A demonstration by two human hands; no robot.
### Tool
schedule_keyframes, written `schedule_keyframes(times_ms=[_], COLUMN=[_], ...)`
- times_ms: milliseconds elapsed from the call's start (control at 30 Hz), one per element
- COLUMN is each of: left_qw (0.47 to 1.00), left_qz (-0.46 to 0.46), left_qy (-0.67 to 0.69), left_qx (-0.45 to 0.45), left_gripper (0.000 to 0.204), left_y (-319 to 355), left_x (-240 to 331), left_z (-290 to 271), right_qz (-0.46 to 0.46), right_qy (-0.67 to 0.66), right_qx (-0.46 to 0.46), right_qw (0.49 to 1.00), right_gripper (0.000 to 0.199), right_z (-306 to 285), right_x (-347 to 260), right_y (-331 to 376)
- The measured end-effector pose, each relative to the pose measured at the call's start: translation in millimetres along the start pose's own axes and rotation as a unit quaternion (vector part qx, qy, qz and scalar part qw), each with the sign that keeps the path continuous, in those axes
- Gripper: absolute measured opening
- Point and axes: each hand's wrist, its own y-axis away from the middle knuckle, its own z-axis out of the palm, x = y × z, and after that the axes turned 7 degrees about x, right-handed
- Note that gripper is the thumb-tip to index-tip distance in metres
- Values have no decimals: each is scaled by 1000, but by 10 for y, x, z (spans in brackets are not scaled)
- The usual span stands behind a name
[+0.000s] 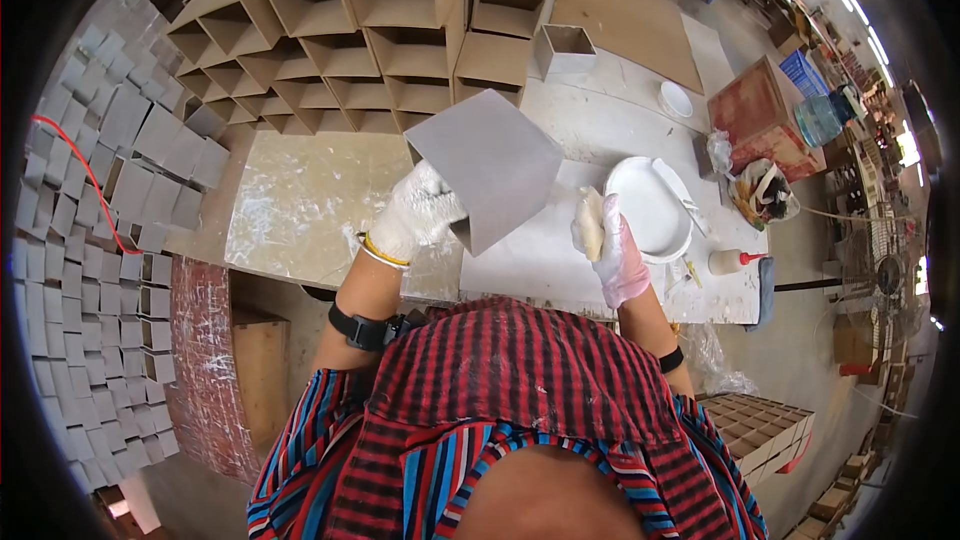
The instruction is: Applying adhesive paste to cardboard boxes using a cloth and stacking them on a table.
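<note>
My left hand (428, 208), in a white-smeared glove, holds up a grey box (490, 165) over the table. Its fingers reach into the box's open side, so their tips are hidden. My right hand (622, 262), in a thin pinkish glove, grips a cream-coloured sponge-like pad (588, 223). The pad is apart from the box. Close beside this hand stands a round white tub (650, 205) of white liquid or paste, with a stick-like tool (690, 208) across its rim.
Stacked brown open boxes (395, 65) rise behind the table (330, 200). A lone open box (567, 48) and a white bowl (675, 98) stand further back. A squeeze bottle (733, 261) is at the right edge. Many grey boxes (125, 190) are stacked on the left.
</note>
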Motion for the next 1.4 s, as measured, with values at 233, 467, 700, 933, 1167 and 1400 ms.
schedule_keyframes(times_ms=[233, 467, 700, 933, 1167, 1400], left_qw=[861, 838, 891, 914, 959, 947], left_qz=[229, 264, 211, 191, 108, 132], left_qy=[-433, -477, -401, -343, -231, -261], left_qx=[-137, -24, -23, -108, -121, -133], left_gripper=[39, 39, 42, 45, 52, 48], left_y=[39, 190, 237, 311, 555, 804], left_x=[451, 383, 528, 585, 681, 780], left_z=[-97, -442, -723, -1004, -921, -812], right_qz=[51, 67, -2, -311, -464, -297], right_qy=[-90, -58, 23, 290, 378, 304], right_qx=[26, -15, -21, -139, -207, -306], right_qw=[994, 996, 1000, 895, 774, 852], right_gripper=[51, 49, 42, 34, 37, 37], right_z=[85, 430, 849, 1362, 1722, 1880], right_x=[76, 146, -12, -884, -1241, -1268], right_y=[-10, -130, -304, -569, -790, -693])
